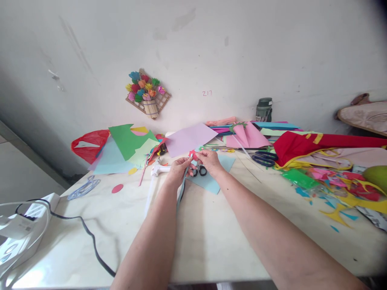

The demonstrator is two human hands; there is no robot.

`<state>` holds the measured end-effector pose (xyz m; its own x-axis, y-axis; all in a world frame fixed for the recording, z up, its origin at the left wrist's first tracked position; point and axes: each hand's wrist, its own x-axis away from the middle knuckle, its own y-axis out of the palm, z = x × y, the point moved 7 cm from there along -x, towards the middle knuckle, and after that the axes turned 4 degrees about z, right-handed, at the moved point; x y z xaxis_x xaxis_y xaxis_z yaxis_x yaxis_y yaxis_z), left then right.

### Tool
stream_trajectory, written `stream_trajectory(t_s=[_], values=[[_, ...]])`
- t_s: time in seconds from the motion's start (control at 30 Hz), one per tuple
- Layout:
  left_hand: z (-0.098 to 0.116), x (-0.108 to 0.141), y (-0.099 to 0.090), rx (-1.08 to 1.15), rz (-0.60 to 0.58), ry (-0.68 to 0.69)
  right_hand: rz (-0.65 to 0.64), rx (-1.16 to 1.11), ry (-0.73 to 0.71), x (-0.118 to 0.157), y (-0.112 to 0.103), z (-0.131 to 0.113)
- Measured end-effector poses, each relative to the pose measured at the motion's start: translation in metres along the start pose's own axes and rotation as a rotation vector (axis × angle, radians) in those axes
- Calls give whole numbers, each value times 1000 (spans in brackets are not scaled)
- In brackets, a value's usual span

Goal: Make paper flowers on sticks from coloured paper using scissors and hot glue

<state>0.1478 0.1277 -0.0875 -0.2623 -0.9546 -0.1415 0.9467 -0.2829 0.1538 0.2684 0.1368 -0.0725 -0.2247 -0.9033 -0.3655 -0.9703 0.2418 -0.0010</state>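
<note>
Near the middle of the table, my left hand (pixel 180 170) pinches a thin light-blue strip (pixel 181 193) that hangs down toward me. My right hand (pixel 209 161) is closed on a small red paper piece (pixel 192 154), which touches the strip's top end between my fingertips. Beneath my hands lie a light-blue sheet (pixel 211 181) and black-handled scissors (pixel 202 170), partly hidden. Beside my left hand rests a white glue gun (pixel 159 169).
Coloured sheets, including a green one (pixel 127 141) and a lilac one (pixel 190 139), line the wall side. Dark scissors (pixel 263 158), red cloth (pixel 296 145) and paper scraps (pixel 341 201) lie right. A power strip (pixel 39 205) and black cable (pixel 90 233) are left.
</note>
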Motion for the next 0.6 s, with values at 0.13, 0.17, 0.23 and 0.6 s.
stream_trajectory(t_s=[0.13, 0.17, 0.23, 0.6], values=[[1, 0, 2, -3, -25, 6, -4, -10, -6, 0, 1, 0], [1, 1, 3, -6, -30, 5, -6, -18, -9, 0, 1, 1], [2, 1, 3, -11, -34, 3, -8, -29, -13, -1, 2, 3], [4, 2, 5, 21, -41, 11, -5, 2, -12, -4, 3, 10]])
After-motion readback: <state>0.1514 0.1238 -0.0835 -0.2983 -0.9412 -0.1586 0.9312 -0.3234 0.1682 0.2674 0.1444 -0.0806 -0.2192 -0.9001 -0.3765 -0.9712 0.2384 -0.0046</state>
